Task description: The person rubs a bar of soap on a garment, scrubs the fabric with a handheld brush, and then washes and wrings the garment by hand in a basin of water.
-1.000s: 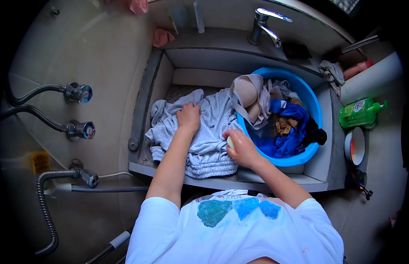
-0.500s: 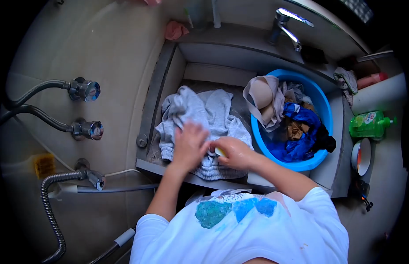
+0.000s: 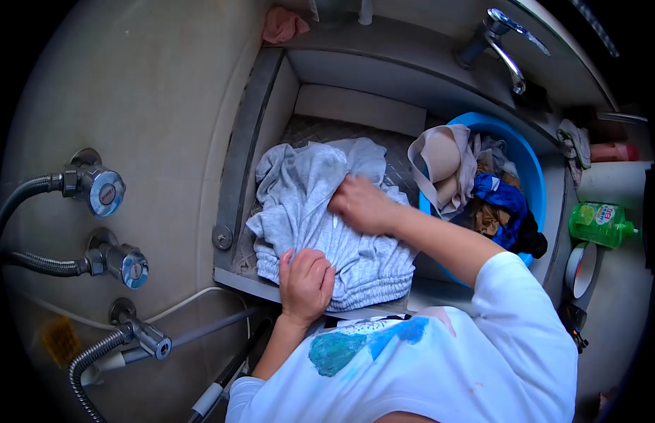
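Observation:
Wet light grey sweatpants, with a gathered elastic waistband nearest me, lie spread in the sink. At the waistband's left part, my left hand is closed with its fingers curled on the cloth. My right hand presses on the middle of the sweatpants, fingers bent inward and slightly blurred. Whatever is inside that hand is hidden. To its right a blue basin holds a beige bra and bunched blue, brown and black clothes.
A chrome tap rises at the back right. Along the right ledge are a green soap bottle, a white bowl and a cloth. Valves with hoses jut from the left wall. A pink cloth lies at the back corner.
My right hand, which showed a small pale yellow-white piece, has moved up onto the sweatpants' middle. My left hand has come down to the waistband. The view has shifted.

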`<action>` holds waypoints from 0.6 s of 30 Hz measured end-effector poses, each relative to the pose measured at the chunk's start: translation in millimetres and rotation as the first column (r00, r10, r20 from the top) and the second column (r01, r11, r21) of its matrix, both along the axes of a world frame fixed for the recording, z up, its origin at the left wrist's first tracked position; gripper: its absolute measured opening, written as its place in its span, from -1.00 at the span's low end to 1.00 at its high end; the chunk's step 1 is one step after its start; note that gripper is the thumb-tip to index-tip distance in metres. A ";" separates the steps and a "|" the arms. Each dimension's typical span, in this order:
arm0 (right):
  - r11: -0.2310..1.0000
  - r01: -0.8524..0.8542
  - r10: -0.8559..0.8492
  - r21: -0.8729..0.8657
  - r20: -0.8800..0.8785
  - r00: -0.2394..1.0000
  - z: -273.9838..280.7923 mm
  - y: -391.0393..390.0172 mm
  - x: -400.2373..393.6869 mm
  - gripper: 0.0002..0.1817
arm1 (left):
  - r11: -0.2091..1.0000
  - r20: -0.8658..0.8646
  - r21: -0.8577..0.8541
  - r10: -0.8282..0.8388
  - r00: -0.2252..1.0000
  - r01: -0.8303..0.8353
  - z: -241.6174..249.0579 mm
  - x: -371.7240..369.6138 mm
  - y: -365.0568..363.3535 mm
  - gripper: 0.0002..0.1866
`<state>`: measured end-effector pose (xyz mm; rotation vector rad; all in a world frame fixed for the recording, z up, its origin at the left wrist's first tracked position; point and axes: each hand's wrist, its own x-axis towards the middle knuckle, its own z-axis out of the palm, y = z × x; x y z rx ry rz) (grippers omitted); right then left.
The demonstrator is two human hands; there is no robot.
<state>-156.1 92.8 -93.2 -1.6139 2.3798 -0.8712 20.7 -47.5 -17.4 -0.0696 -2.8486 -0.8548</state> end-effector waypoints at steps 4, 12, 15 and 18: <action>0.908 0.409 -0.414 0.093 0.038 0.910 -43.4 -0.5 -55.1 -0.75 | 1.000 0.012 0.014 -0.009 1.000 0.009 -2.3 -3.1 -0.3 -0.88; 0.664 0.743 -0.745 0.082 0.159 0.648 -18.3 16.5 -45.6 -0.80 | 0.998 -0.014 0.060 0.010 1.000 -0.009 2.1 -6.6 -0.3 -0.86; 0.687 0.683 -0.726 0.247 0.275 0.631 -0.5 28.9 -24.1 -0.76 | 0.994 0.099 0.096 0.049 0.994 -0.059 4.7 -18.9 -2.6 -0.83; 0.705 0.562 -0.684 0.433 0.207 0.700 9.6 36.2 -14.6 -0.67 | 0.992 -0.048 0.055 0.114 0.992 -0.111 3.5 -52.6 -1.0 -0.81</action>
